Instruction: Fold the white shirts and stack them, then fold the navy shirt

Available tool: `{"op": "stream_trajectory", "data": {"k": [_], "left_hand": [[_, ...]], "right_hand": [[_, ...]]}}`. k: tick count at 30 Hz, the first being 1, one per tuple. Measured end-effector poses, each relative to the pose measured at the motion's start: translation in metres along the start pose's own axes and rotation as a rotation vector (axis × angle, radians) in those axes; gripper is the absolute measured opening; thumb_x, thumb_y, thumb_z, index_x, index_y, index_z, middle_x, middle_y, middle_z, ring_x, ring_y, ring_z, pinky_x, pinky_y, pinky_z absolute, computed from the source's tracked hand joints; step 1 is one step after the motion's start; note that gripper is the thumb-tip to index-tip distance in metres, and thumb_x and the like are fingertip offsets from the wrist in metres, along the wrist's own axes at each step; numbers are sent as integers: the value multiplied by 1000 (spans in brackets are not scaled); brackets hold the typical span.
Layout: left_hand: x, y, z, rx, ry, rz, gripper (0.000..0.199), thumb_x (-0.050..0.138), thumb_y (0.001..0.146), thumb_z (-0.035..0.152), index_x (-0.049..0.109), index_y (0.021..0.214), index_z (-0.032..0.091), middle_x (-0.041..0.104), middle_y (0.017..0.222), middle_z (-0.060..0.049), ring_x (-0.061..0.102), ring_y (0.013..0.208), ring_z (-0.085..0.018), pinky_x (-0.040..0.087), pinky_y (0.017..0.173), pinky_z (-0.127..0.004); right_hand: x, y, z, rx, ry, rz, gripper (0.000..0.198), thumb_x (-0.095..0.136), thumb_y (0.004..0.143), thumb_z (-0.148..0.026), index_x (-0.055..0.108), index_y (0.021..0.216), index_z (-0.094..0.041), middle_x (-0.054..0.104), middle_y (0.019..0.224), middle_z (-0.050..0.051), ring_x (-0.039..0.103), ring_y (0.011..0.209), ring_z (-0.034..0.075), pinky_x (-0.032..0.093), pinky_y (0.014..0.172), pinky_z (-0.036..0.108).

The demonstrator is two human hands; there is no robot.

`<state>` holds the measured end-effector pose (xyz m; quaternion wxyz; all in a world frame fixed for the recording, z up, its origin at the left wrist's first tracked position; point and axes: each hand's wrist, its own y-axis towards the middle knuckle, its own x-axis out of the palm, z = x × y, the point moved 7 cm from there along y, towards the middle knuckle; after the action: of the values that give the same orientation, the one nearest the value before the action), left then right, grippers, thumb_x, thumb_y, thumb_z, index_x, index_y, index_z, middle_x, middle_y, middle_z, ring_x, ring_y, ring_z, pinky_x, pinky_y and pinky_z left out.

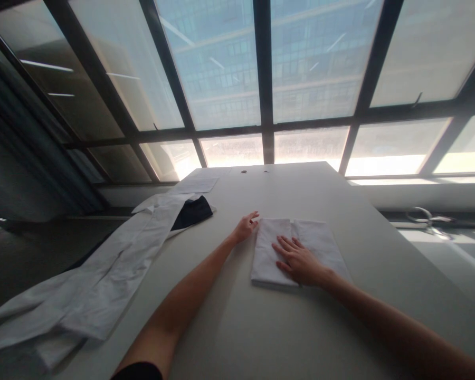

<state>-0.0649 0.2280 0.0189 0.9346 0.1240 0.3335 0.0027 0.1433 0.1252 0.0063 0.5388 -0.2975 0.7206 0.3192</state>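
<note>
A white cloth garment [314, 232], folded into a neat flat rectangle, lies on the white table [221, 327]. My right hand [298, 261] rests flat on top of it, fingers spread. At the folded garment's far left corner is my left hand [246, 228], its fingers stretched out and slightly curled beside the edge. Whether the left fingertips touch the cloth I cannot tell. Neither hand has anything gripped in it.
On the left, white garments [114, 264] lie spread out and hang past the table's edge, with a dark navy cloth [193, 212] among them. Sheets of white paper [198, 185] lie behind. Large windows [221, 68] rise beyond the table, and a grey curtain [27, 137] hangs at left.
</note>
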Motion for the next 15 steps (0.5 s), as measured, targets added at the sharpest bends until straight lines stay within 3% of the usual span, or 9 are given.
{"op": "stream_trajectory", "data": {"k": [4, 9, 12, 15], "left_hand": [[16, 33, -2, 2, -233, -76, 43, 62, 90, 30, 64, 128, 11, 75, 102, -11, 67, 90, -19, 53, 83, -29], [26, 41, -7, 56, -157, -161, 44, 58, 91, 34, 67, 124, 7, 70, 76, -4, 59, 65, -14, 44, 60, -24], [30, 44, -8, 88, -14, -151, 39, 51, 95, 31, 69, 121, 9, 71, 79, -4, 61, 68, -15, 46, 63, -24], [31, 47, -8, 96, 189, -89, 34, 46, 98, 26, 72, 115, 12, 75, 93, -7, 67, 84, -18, 50, 78, -26]], "right_hand": [[-3, 0, -2, 8, 11, 2, 63, 34, 104, -50, 38, 155, -15, 27, 163, 17, 21, 151, 30, 15, 123, 51], [-6, -1, -4, 16, 26, 0, 61, 36, 103, -49, 39, 155, -15, 27, 163, 17, 21, 151, 30, 15, 123, 51], [-7, -1, -4, 19, 23, -4, 61, 37, 103, -48, 39, 155, -15, 27, 163, 17, 21, 151, 29, 14, 123, 51], [-7, -1, -4, 25, 22, -12, 61, 38, 103, -49, 39, 155, -16, 28, 163, 17, 21, 152, 29, 14, 123, 51]]}}
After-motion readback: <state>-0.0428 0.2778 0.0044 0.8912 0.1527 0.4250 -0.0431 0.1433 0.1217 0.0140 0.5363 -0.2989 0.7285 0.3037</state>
